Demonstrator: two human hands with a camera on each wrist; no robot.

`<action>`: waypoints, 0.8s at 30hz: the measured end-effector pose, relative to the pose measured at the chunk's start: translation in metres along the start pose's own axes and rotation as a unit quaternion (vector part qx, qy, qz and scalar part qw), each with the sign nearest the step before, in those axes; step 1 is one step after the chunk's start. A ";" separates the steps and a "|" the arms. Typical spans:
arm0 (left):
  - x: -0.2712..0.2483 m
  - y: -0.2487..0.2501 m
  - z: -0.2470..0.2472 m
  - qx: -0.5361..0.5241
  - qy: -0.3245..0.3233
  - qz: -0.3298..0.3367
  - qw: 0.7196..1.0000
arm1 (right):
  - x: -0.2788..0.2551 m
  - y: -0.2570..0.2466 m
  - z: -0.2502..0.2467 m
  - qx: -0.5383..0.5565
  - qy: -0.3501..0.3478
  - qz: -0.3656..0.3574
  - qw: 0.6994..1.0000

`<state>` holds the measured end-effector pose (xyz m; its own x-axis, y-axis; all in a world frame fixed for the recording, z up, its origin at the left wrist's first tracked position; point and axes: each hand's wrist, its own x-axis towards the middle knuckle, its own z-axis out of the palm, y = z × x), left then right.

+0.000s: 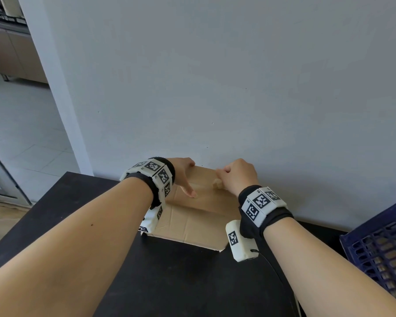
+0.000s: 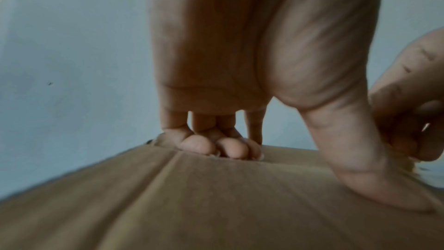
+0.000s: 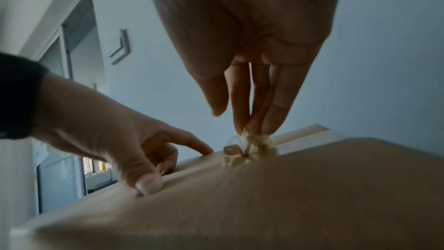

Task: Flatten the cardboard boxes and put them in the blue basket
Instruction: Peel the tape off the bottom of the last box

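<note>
The brown corrugated cardboard box (image 1: 192, 216) lay on the black table (image 1: 169, 282) against the grey wall (image 1: 215, 88), near flaps folded out, not yet flat. The left hand (image 1: 183, 173) braced it: fingers (image 2: 199, 144) hooked together over the far edge, thumb (image 1: 189, 191) pressed on the top panel. The right hand (image 1: 237, 177) pinched a crumpled wad of clear packing tape (image 3: 250, 150) between its bunched fingertips (image 3: 271, 121) at the far seam. The blue slatted plastic basket (image 1: 380, 252) stood to the right, apart from the box. Recommendation: peel the tape low along the seam, keep the brace close beside the pull, and free the seam fully before pressing the panels down.
</note>
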<state>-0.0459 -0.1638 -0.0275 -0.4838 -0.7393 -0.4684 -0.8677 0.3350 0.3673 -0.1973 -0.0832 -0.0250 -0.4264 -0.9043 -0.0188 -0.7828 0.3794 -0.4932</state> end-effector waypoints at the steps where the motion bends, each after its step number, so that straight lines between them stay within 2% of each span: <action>1: 0.000 0.000 0.000 0.001 -0.001 0.000 1.000 | -0.001 -0.003 0.001 -0.010 -0.008 -0.002 1.000; 4: 0.001 0.000 0.000 0.004 -0.002 0.001 1.000 | -0.006 -0.009 0.006 -0.085 -0.026 -0.017 0.996; 7: 0.001 0.000 0.001 0.007 0.003 0.004 1.000 | -0.007 -0.009 0.010 -0.116 -0.005 -0.022 0.993; 14: 0.003 0.002 -0.001 0.017 0.005 0.006 1.000 | -0.006 0.007 -0.003 -0.016 0.035 0.006 0.999; 18: 0.004 0.002 -0.001 0.021 0.006 0.005 1.000 | 0.001 0.037 -0.025 0.029 0.067 0.067 0.995; 21: 0.002 0.008 -0.003 0.040 0.003 0.004 0.999 | -0.002 0.059 -0.042 0.061 0.056 0.091 0.992; 24: -0.001 0.023 -0.005 0.093 0.031 0.034 0.995 | -0.003 0.066 -0.042 0.075 0.044 0.075 0.993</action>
<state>-0.0651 -0.1588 -0.0145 -0.5384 -0.7443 -0.3951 -0.8426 0.4833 0.2375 -0.2666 -0.0469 -0.0204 -0.5761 -0.8169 -0.0284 -0.6343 0.4687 -0.6148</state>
